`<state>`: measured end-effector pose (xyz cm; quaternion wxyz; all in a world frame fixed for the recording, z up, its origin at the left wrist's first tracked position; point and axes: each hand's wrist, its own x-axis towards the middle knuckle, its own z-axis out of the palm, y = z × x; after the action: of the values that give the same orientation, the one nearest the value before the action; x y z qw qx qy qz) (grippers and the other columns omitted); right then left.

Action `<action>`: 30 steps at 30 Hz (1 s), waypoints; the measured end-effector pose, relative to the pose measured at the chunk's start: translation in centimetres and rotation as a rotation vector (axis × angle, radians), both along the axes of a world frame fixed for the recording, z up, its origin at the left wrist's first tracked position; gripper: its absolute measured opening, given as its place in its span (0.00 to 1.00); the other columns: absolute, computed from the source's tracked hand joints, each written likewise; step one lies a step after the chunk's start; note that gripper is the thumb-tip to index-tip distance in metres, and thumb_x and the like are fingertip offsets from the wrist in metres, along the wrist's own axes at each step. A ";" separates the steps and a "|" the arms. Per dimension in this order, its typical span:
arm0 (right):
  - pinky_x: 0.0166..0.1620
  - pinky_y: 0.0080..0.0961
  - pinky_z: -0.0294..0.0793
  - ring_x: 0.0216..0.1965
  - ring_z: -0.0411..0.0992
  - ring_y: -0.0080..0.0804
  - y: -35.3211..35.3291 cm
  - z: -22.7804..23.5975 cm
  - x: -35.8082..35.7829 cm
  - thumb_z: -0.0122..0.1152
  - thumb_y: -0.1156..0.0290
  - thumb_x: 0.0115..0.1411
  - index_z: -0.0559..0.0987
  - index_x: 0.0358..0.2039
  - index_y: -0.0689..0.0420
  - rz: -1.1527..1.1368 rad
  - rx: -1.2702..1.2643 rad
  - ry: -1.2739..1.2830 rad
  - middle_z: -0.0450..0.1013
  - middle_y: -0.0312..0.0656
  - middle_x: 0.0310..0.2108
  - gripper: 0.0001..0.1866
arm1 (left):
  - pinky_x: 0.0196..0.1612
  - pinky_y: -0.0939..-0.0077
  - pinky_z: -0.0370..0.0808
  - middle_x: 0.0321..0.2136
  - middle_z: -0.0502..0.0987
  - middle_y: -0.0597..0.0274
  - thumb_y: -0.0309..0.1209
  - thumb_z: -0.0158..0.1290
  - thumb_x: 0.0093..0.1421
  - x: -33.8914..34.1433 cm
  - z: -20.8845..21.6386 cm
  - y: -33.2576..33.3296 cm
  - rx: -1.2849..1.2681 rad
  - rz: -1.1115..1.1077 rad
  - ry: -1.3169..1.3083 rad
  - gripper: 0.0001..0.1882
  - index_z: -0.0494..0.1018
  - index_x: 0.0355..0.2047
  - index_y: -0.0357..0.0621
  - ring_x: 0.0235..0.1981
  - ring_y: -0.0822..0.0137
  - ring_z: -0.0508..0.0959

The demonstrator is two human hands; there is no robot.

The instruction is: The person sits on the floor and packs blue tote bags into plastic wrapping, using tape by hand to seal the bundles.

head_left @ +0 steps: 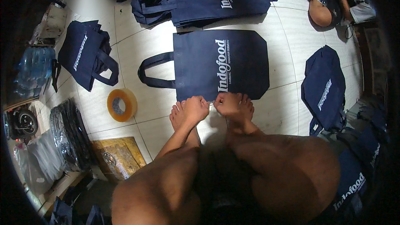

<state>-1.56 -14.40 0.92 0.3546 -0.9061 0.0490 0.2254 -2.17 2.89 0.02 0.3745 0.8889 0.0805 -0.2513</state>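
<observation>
Hands [196, 107] curled, just apart, at near edge of navy bag [200, 64]; can't tell if gripping. Tape roll [130, 103] lies on floor [281, 108], left.

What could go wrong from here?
1. The right foot's toes overlap the near edge of the middle navy bag in this view; a foot shift might crease or drag it.
2. Both the left hand and right hand are at that edge, a tiny pale thing between them; too small to identify, it could be easy to drop.
3. A stack of navy bags lies just beyond; pushing the middle bag away might disturb it.
</observation>
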 end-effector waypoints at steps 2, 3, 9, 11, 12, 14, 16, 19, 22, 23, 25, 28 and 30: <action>0.34 0.34 0.70 0.25 0.77 0.36 -0.1 -2.6 -0.6 0.70 0.64 0.51 0.82 0.23 0.55 0.042 -0.044 -0.054 0.77 0.40 0.19 0.09 | 0.32 0.63 0.78 0.20 0.81 0.54 0.38 0.62 0.54 0.0 -0.4 -0.3 0.048 -0.043 -0.018 0.13 0.80 0.22 0.41 0.25 0.56 0.83; 0.34 0.35 0.71 0.26 0.77 0.37 0.0 -2.2 -0.3 0.70 0.64 0.51 0.82 0.23 0.55 0.026 -0.007 -0.048 0.77 0.41 0.19 0.08 | 0.32 0.63 0.78 0.21 0.81 0.54 0.38 0.62 0.54 0.2 -0.5 -0.2 0.061 -0.059 -0.027 0.13 0.80 0.22 0.41 0.25 0.55 0.83; 0.35 0.36 0.72 0.26 0.78 0.38 -0.7 0.1 -0.3 0.70 0.64 0.51 0.82 0.23 0.55 -0.003 0.013 -0.023 0.78 0.42 0.20 0.09 | 0.35 0.59 0.79 0.21 0.81 0.50 0.37 0.61 0.54 0.0 -0.1 -0.3 0.006 -0.051 -0.015 0.12 0.80 0.23 0.40 0.26 0.50 0.83; 0.34 0.34 0.72 0.25 0.77 0.35 -0.3 -3.0 -0.6 0.70 0.64 0.51 0.82 0.23 0.55 0.053 0.026 -0.055 0.78 0.41 0.20 0.09 | 0.35 0.59 0.78 0.21 0.81 0.51 0.38 0.62 0.54 0.1 -0.3 0.0 0.077 -0.079 -0.022 0.13 0.80 0.23 0.40 0.26 0.51 0.83; 0.33 0.33 0.72 0.24 0.76 0.34 -0.2 -2.6 -0.2 0.70 0.64 0.52 0.82 0.23 0.55 0.042 0.049 -0.023 0.78 0.41 0.20 0.09 | 0.35 0.59 0.78 0.21 0.81 0.51 0.38 0.62 0.53 0.3 -0.4 0.0 0.079 -0.077 -0.004 0.13 0.80 0.23 0.40 0.26 0.51 0.83; 0.33 0.33 0.72 0.24 0.76 0.34 -0.5 -1.4 -0.1 0.70 0.64 0.52 0.83 0.22 0.55 -0.001 0.062 0.048 0.78 0.40 0.20 0.09 | 0.36 0.59 0.78 0.21 0.81 0.51 0.38 0.62 0.53 0.2 -0.4 0.2 0.045 -0.057 0.020 0.13 0.80 0.23 0.40 0.27 0.52 0.83; 0.34 0.34 0.72 0.25 0.77 0.36 -0.3 4.1 1.1 0.70 0.64 0.52 0.83 0.22 0.54 -0.058 0.061 0.096 0.79 0.40 0.21 0.09 | 0.36 0.58 0.78 0.22 0.81 0.50 0.38 0.62 0.53 0.3 1.0 0.4 -0.025 -0.027 0.020 0.13 0.80 0.23 0.40 0.27 0.51 0.83; 0.32 0.34 0.71 0.24 0.77 0.36 -0.3 3.9 0.8 0.71 0.65 0.52 0.83 0.22 0.54 -0.103 0.121 0.122 0.79 0.40 0.20 0.08 | 0.36 0.57 0.78 0.22 0.81 0.50 0.38 0.62 0.54 0.2 1.0 0.4 -0.063 -0.017 0.002 0.14 0.80 0.23 0.39 0.27 0.50 0.83; 0.33 0.33 0.70 0.23 0.75 0.32 0.5 1.8 -0.3 0.72 0.64 0.53 0.83 0.23 0.54 0.049 -0.162 -0.098 0.78 0.38 0.19 0.09 | 0.35 0.58 0.78 0.22 0.81 0.50 0.39 0.62 0.53 0.0 1.2 -0.3 0.080 -0.060 -0.001 0.14 0.80 0.23 0.39 0.26 0.51 0.83; 0.34 0.33 0.70 0.24 0.76 0.33 0.1 -0.3 -0.6 0.71 0.63 0.53 0.83 0.23 0.53 0.039 -0.108 -0.053 0.78 0.38 0.19 0.09 | 0.35 0.58 0.78 0.22 0.81 0.50 0.39 0.62 0.53 -0.2 0.5 -0.4 0.087 -0.073 -0.021 0.14 0.80 0.23 0.39 0.26 0.50 0.83; 0.37 0.34 0.70 0.25 0.77 0.35 -0.5 -3.2 -0.5 0.70 0.63 0.53 0.83 0.23 0.52 0.015 0.028 0.044 0.78 0.38 0.20 0.08 | 0.35 0.59 0.78 0.22 0.82 0.51 0.39 0.63 0.53 -0.2 -0.6 0.2 0.117 -0.087 -0.072 0.14 0.80 0.23 0.40 0.27 0.50 0.83; 0.42 0.37 0.70 0.29 0.79 0.43 -1.4 0.9 0.7 0.68 0.62 0.52 0.83 0.23 0.51 -0.094 0.261 0.266 0.79 0.38 0.22 0.08 | 0.36 0.57 0.78 0.23 0.82 0.49 0.37 0.61 0.53 0.3 0.9 0.7 -0.030 0.000 0.059 0.12 0.80 0.23 0.40 0.28 0.48 0.83; 0.40 0.36 0.70 0.28 0.78 0.39 -1.3 -2.3 -0.6 0.69 0.63 0.52 0.83 0.23 0.53 -0.063 0.136 0.171 0.79 0.39 0.21 0.09 | 0.36 0.57 0.78 0.23 0.82 0.48 0.37 0.60 0.53 0.1 1.1 -0.6 0.066 -0.066 0.009 0.12 0.80 0.23 0.40 0.27 0.47 0.83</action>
<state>-2.12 -15.69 -1.38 0.4165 -0.8555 0.0921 0.2935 -2.06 2.34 1.16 0.3362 0.9017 0.0610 -0.2648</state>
